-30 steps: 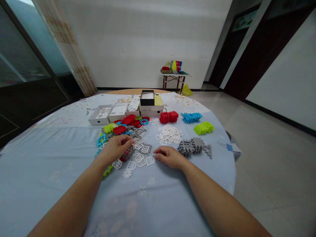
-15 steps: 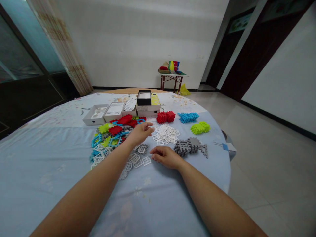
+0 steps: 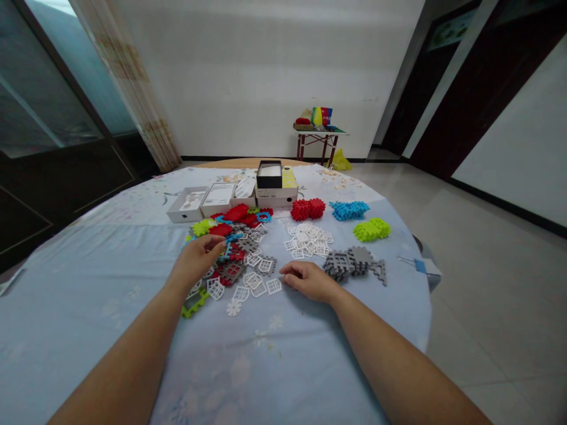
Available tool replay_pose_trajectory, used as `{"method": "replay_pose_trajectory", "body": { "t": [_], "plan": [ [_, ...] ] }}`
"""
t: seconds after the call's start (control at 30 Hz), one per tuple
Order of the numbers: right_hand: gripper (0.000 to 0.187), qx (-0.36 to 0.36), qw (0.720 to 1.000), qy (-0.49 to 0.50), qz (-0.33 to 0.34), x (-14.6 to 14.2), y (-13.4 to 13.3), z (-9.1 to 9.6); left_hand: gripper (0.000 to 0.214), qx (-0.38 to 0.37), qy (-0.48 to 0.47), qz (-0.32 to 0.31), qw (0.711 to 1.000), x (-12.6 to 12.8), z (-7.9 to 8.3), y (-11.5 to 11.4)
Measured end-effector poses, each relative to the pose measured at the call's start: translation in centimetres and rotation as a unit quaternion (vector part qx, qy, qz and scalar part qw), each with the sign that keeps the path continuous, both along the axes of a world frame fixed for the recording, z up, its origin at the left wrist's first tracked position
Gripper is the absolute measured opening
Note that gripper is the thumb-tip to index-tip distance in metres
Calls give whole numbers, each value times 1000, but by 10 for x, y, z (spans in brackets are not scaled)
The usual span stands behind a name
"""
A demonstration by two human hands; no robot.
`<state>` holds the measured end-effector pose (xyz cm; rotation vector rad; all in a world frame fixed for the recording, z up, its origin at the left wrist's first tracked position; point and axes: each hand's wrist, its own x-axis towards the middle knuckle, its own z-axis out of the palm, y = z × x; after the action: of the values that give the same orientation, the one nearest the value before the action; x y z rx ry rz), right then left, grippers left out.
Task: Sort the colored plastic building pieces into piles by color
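Observation:
My left hand (image 3: 197,261) hovers over a mixed pile of plastic building pieces (image 3: 239,248) in red, blue, green, grey and white. Its fingers are curled, the fingertips beside a blue piece; I cannot see what they hold, if anything. My right hand (image 3: 310,279) rests on the light blue tablecloth (image 3: 88,295) in a loose fist, just right of a white grid piece (image 3: 273,286). Sorted heaps lie beyond it: white (image 3: 308,241), grey (image 3: 352,262), red (image 3: 309,209), blue (image 3: 349,209) and green (image 3: 372,229).
Open white boxes (image 3: 190,203) and a black box (image 3: 269,174) stand at the far side of the round table. A blue clip (image 3: 419,265) grips the cloth at the right edge. A small table (image 3: 319,139) stands by the far wall. Tiled floor lies to the right.
My left hand has drawn back from near the white heap to the left part of the mixed pile. My right hand has stayed in place.

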<state>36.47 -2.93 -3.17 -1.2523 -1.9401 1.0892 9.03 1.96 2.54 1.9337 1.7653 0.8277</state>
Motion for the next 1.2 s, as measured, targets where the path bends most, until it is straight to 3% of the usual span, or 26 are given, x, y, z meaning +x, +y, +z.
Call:
{"method": "replay_pose_trajectory", "body": {
  "t": [0.27,0.53,0.73,0.87,1.07,1.2],
  "plan": [
    [22,56,997,-54,10,-2,-5,5,40,-45,182,-105,977,14,8,-18],
    [22,82,993,-84,13,-4,-8,5,23,-50,258,-146,954,18,-4,-20],
    [22,74,994,-79,21,-3,-8,6,27,-58,162,-120,978,23,14,-26],
    [22,74,994,-75,26,-3,-10,9,38,-60,103,-66,991,16,25,-24],
    [21,69,995,-71,23,-4,-10,10,45,-64,199,8,978,-3,12,-15],
    [22,74,994,-74,24,-3,-9,8,52,-52,236,-7,970,0,5,-16]
  ]
}}
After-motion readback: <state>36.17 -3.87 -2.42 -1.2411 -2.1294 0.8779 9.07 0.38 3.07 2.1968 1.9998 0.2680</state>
